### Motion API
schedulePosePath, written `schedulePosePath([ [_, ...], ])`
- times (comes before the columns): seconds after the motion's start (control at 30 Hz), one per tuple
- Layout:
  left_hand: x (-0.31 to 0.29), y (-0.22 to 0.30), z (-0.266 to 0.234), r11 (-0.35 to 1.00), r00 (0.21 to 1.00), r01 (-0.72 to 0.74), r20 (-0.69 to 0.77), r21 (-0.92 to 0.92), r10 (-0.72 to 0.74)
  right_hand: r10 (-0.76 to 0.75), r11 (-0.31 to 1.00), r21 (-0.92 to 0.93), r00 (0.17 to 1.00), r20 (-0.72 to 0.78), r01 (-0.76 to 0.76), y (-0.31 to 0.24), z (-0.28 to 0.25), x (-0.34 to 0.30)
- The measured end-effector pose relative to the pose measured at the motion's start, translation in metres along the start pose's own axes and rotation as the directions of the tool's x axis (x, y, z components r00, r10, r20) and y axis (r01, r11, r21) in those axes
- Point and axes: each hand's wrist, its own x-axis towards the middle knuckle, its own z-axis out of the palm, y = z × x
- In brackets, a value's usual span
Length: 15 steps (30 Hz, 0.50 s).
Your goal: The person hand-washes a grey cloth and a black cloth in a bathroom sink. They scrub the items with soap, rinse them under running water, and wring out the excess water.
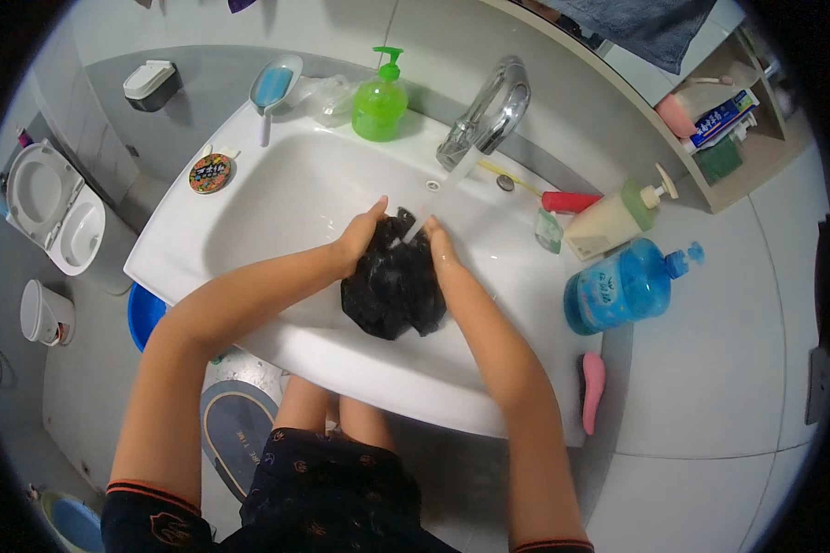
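A soaked, bunched black cloth [392, 288], maybe a garment, hangs in the white sink [272, 198]. My left hand [363, 238] grips its upper left side, thumb up and the other fingers hidden behind the fabric. On the upper right side, my right hand [441, 243] holds it too, its fingers partly covered by the cloth. Water [444, 195] runs from the chrome tap [489, 115] onto the top of the cloth between my hands.
Behind the basin stands a green pump bottle [379, 103], beside a soap dish [274, 88]. A round patterned tin [210, 173] sits on the left rim. Along the right side are a cream pump bottle [609, 221], a blue bottle [618, 288] and a pink brush [593, 392].
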Motion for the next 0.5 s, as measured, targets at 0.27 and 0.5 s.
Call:
schedulePosePath([
  [0.27,-0.028,-0.013,0.008,0.121,0.958,-0.081,0.044,0.989,0.284,-0.518,0.093,-0.919,0.807,0.283,0.382,0.054,-0.028,-0.056],
  [0.5,-0.079,-0.016,-0.003,0.089,0.875,-0.483,0.482,0.871,0.035,-0.293,0.039,-0.902,0.868,0.401,0.430,0.058,-0.017,-0.134],
])
